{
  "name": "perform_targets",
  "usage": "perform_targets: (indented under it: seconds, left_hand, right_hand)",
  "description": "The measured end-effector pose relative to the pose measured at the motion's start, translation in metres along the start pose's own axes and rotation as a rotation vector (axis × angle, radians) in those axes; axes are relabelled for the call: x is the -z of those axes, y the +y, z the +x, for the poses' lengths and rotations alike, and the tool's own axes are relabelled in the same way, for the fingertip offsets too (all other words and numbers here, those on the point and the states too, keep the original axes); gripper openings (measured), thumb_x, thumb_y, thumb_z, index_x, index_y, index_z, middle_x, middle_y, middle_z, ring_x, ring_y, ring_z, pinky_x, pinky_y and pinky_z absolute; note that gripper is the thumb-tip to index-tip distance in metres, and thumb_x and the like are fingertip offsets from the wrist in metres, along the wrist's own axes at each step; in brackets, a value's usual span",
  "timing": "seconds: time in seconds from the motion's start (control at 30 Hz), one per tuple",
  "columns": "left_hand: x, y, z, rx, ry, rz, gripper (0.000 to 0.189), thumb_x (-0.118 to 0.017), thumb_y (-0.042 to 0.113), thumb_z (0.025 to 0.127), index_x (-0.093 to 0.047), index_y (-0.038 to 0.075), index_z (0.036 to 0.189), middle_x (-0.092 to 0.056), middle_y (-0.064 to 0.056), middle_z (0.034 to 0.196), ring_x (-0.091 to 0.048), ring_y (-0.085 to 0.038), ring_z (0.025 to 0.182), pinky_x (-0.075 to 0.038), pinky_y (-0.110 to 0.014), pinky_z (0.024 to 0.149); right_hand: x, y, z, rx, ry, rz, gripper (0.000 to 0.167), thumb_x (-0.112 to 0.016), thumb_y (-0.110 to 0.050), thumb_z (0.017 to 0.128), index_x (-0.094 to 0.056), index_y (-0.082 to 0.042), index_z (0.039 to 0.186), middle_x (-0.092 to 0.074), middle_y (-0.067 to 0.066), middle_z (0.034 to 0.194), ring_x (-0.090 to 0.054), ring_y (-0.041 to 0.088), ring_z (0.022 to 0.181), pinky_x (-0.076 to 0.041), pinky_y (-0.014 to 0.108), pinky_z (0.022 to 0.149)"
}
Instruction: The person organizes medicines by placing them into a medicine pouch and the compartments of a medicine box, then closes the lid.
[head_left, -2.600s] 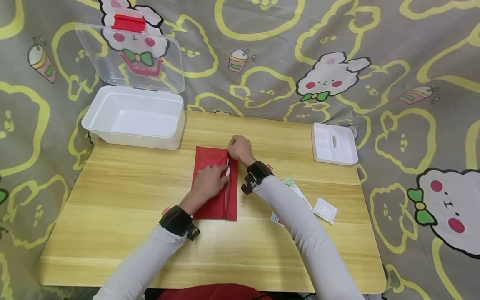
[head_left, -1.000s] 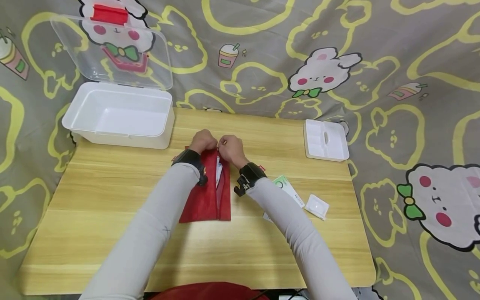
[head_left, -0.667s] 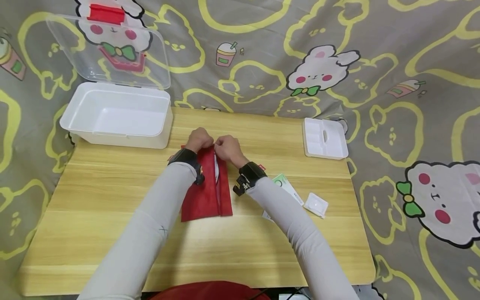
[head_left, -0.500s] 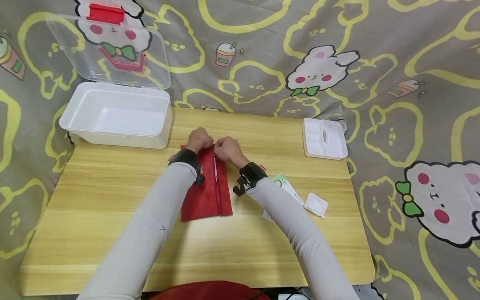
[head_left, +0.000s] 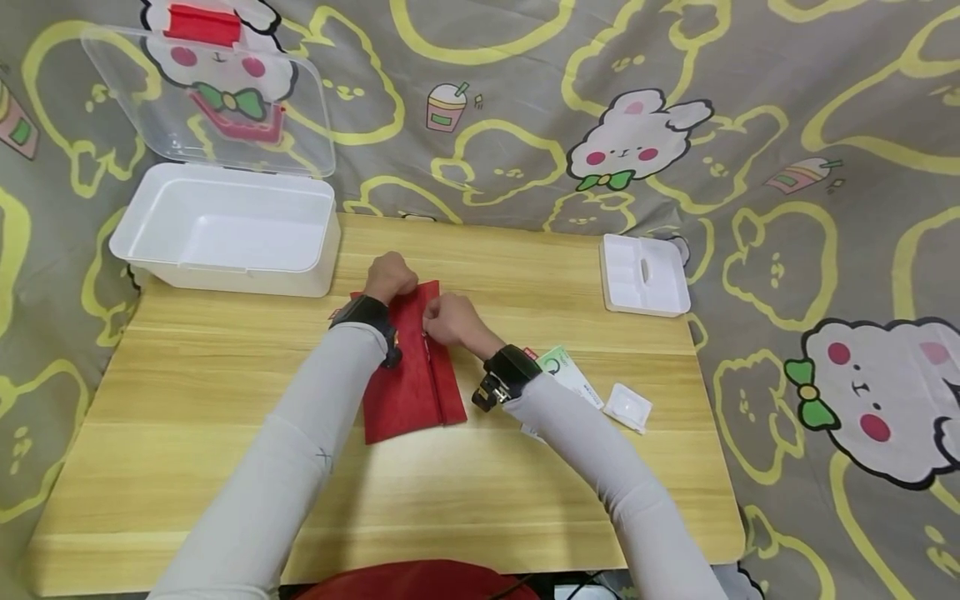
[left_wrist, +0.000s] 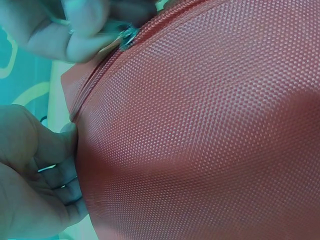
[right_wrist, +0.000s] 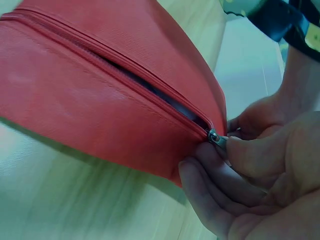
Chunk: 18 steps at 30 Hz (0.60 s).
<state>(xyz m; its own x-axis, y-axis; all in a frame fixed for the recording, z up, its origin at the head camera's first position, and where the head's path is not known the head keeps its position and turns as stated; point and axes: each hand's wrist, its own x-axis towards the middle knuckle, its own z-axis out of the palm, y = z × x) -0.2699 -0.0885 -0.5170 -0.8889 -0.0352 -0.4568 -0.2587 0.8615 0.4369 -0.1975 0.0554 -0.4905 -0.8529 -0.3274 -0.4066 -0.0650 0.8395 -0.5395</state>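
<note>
A red zippered pouch lies on the table, its zipper running lengthwise near the right side. My left hand holds the far edge; in the left wrist view, the left hand's thumb and fingers pinch the fabric beside the zipper's end. My right hand is over the zipper, a little nearer to me. In the right wrist view, its thumb and fingers pinch the metal zipper pull. A narrow dark gap stands between the zipper's teeth, running away from the pull.
A white box with its clear lid raised stands back left. A white compartment tray sits back right. A green-and-white packet and a small white packet lie right of the pouch, near my right forearm.
My left hand has gone from the pouch's front to its far edge. The right hand has drawn back toward me along the zipper, and the white contents seen in the gap are no longer visible.
</note>
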Motion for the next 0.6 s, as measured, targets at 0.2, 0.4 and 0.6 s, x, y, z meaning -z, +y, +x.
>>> perform_targets:
  seconds: [0.2, 0.4, 0.6]
  left_hand:
    - [0.002, -0.001, -0.003, 0.006, 0.01, -0.016, 0.009, -0.051, 0.01, 0.083, -0.055, 0.004, 0.077, -0.052, -0.011, 0.083, -0.048, -0.025, 0.075, -0.042, -0.031, 0.06]
    - [0.002, -0.004, -0.003, 0.01, 0.015, 0.004, 0.01, -0.049, 0.01, 0.086, -0.055, 0.004, 0.08, -0.053, -0.012, 0.09, -0.047, -0.025, 0.078, -0.042, -0.032, 0.063]
    - [0.001, -0.007, -0.005, 0.019, 0.008, -0.032, 0.01, -0.05, 0.01, 0.087, -0.056, 0.003, 0.081, -0.053, -0.013, 0.088, -0.048, -0.025, 0.076, -0.041, -0.031, 0.061]
  right_hand:
    - [-0.008, 0.005, -0.016, 0.068, -0.012, -0.084, 0.024, -0.061, -0.014, 0.096, -0.067, -0.012, 0.073, -0.056, -0.003, 0.068, -0.05, 0.012, 0.065, -0.037, 0.022, 0.057]
    - [-0.018, 0.011, -0.036, 0.099, -0.044, -0.095, 0.023, -0.061, -0.013, 0.096, -0.068, -0.013, 0.074, -0.056, -0.004, 0.066, -0.051, 0.012, 0.064, -0.038, 0.022, 0.058]
    - [-0.028, 0.016, -0.058, 0.112, -0.101, -0.058, 0.025, -0.06, -0.008, 0.095, -0.064, -0.012, 0.071, -0.054, -0.002, 0.065, -0.051, 0.011, 0.06, -0.04, 0.021, 0.056]
